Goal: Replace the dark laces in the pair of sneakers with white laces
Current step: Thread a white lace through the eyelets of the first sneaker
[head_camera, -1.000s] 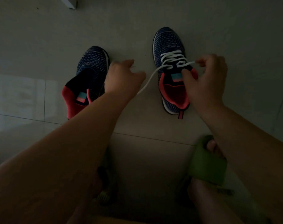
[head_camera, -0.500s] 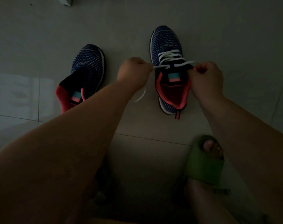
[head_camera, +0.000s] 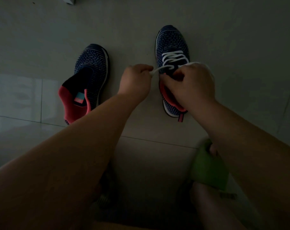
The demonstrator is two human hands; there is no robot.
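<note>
Scene: dim light, grey tiled floor (head_camera: 223, 39), seen from above.
Right sneaker: navy knit sneaker with coral lining and white sole (head_camera: 171, 42), standing upright on floor, toe pointing away, heel tab toward viewer. Laced with white flat lace (head_camera: 171, 58) across upper eyelets, crossing several times.
Left sneaker: matching navy knit sneaker with coral collar and coloured tongue label (head_camera: 91, 67), well apart to the left on floor, tilted a bit. No lace visible in it, tongue area open.
Left hand (head_camera: 135, 80): closed, pinching one end of white lace just beside the laced sneaker's left edge; lace runs taut from fingers to eyelets.
Right hand (head_camera: 192, 83): curled over tongue and collar of laced sneaker, fingers bent inward near top eyelets; other lace end passes over the back of the knuckles. Exact grip hidden, cannot tell if lace is pinched.
Foot: bare toes in green foam slide sandal (head_camera: 209, 166), lower right, blurred, partly behind right forearm.
Corner object: pale box edge (head_camera: 68, 0) at top left, cut off by frame.
Dark laces: not made out anywhere.
</note>
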